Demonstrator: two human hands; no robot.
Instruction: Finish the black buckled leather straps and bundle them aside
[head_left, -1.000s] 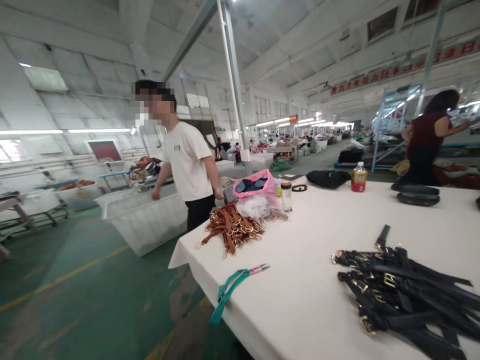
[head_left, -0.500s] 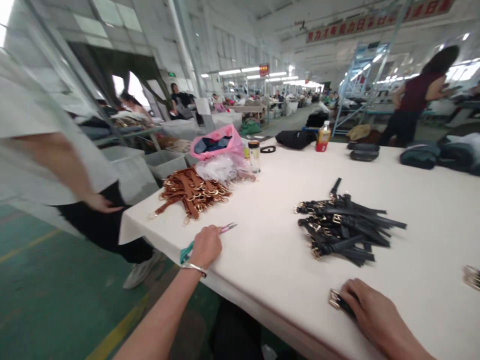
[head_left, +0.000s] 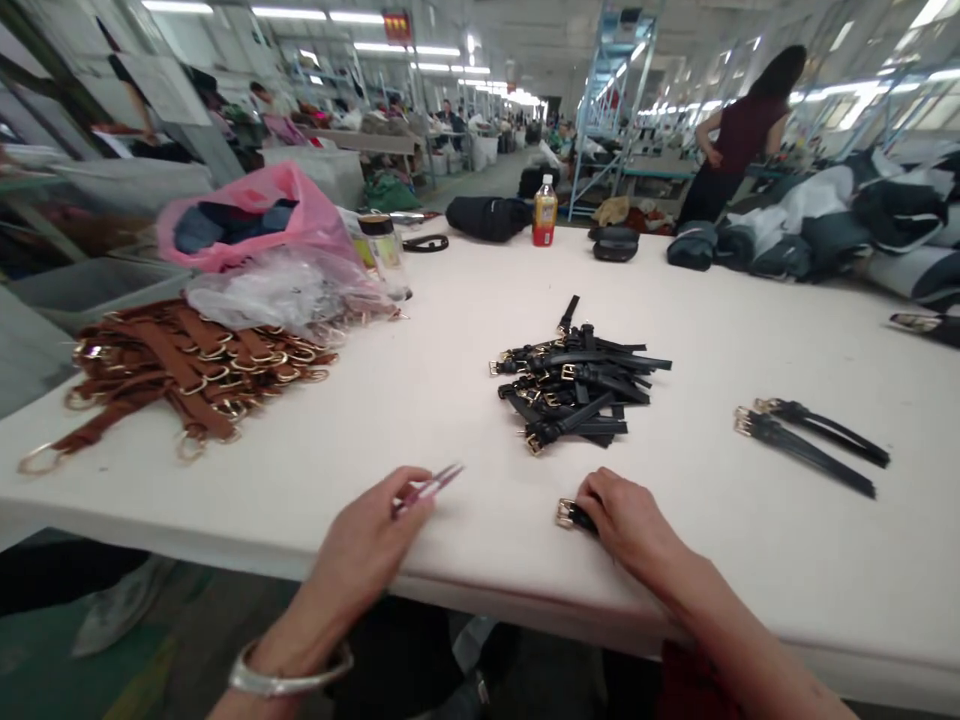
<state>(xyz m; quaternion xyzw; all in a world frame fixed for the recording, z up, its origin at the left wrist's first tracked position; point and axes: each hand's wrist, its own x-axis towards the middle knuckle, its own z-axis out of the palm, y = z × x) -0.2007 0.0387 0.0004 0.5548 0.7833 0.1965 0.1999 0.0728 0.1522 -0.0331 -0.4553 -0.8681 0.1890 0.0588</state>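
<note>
My left hand, with a silver bangle at the wrist, is closed around a pair of thread snips. Their blades point up and to the right, slightly blurred, above the table's near edge. My right hand grips a short black strap by its buckle end; the gold buckle sticks out to the left and my fingers hide much of the strap. Just beyond it lies a heap of black buckle straps. Two more black straps lie side by side further right.
Brown straps with gold rings are piled at the left, under a clear plastic bag and near a pink bag. A jar, a black pouch and a drink bottle stand further back on the white-covered table.
The view has swung right, bringing the two separate straps fully into sight. My left hand has come nearer my right with the snips. The person at the left has mostly left view.
</note>
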